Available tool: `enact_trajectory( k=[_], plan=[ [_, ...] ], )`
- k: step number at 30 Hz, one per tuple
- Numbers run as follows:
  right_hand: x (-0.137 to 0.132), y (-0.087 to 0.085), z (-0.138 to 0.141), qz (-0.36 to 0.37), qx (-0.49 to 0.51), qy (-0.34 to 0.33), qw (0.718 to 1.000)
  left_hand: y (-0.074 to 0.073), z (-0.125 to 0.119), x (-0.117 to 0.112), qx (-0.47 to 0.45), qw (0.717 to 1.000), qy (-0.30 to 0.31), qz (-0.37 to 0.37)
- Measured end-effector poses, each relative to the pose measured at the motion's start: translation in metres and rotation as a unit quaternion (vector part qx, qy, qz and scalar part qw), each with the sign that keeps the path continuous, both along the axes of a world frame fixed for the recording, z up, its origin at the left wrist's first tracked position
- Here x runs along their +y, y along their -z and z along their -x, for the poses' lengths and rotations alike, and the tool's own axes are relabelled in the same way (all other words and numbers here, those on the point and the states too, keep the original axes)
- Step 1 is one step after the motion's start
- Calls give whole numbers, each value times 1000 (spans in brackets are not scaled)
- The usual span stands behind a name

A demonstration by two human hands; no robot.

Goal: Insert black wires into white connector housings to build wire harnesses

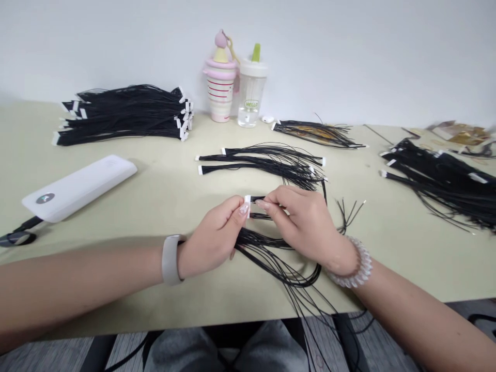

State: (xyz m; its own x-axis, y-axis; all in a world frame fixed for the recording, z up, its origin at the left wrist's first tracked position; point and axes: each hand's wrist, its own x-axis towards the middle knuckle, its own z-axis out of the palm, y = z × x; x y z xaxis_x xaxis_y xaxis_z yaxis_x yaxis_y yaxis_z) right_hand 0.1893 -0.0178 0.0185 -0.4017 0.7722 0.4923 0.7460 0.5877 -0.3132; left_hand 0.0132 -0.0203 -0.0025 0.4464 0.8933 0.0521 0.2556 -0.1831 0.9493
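The left hand (213, 232), wearing a grey wristband (171, 259), is pinching a white connector (247, 206) between thumb and fingers at the center of the frame. The right hand (306, 222), with a clear coiled bracelet (353, 266) at its wrist, is pinching with thumb and index finger at the black wires (256, 198) just right of the connector; whether it is gripping one wire or several, I cannot tell. Below, a loose wire bundle (267, 253) is curving under the right hand, some strands trailing over the front edge of the pale green table (163, 191) at the lower center.

Behind the hands, black cable harnesses (256, 164) with white end connectors are lying side by side. A thick harness stack (127, 116) is filling the upper left, a smaller wire bunch (318, 135) is resting right of upper center, and a dark harness pile (445, 181) is spreading at the right edge.

Against the wall at upper center, a clear tumbler (251, 93) with a green spout is showing "HELLO" in green lettering. Beside it, a pink-lidded cup (220, 93) is displaying red stripes. At the left, a white oblong device (79, 187) is lying aslant, bearing a dark oval badge (45, 198) whose mark is too small to read.
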Motion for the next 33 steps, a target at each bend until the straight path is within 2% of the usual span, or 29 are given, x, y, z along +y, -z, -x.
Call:
enact_trajectory(
  k=[12,17,22,24,27,29,33],
  plan=[
    [-1,5,3,-28,-7,-22,999,-2,-1,3,16,999,14,-27],
    [5,1,-3,-8,-39,28,999,-1,-1,4,-22,999,-21,12],
    [9,-20,-25,-39,-54,100,993,3,-1,6,-80,992,-81,63],
    [9,-29,-37,14,-64,127,990,4,-2,7,-104,985,-104,93],
    [8,-37,-52,163,-114,120,973,5,-3,8,-131,974,-126,138],
    [8,-39,-58,257,-145,71,953,5,-3,8,-138,971,-133,144],
    [3,-40,-53,399,-140,-88,902,1,-3,7,-113,975,-143,129]
  ],
)
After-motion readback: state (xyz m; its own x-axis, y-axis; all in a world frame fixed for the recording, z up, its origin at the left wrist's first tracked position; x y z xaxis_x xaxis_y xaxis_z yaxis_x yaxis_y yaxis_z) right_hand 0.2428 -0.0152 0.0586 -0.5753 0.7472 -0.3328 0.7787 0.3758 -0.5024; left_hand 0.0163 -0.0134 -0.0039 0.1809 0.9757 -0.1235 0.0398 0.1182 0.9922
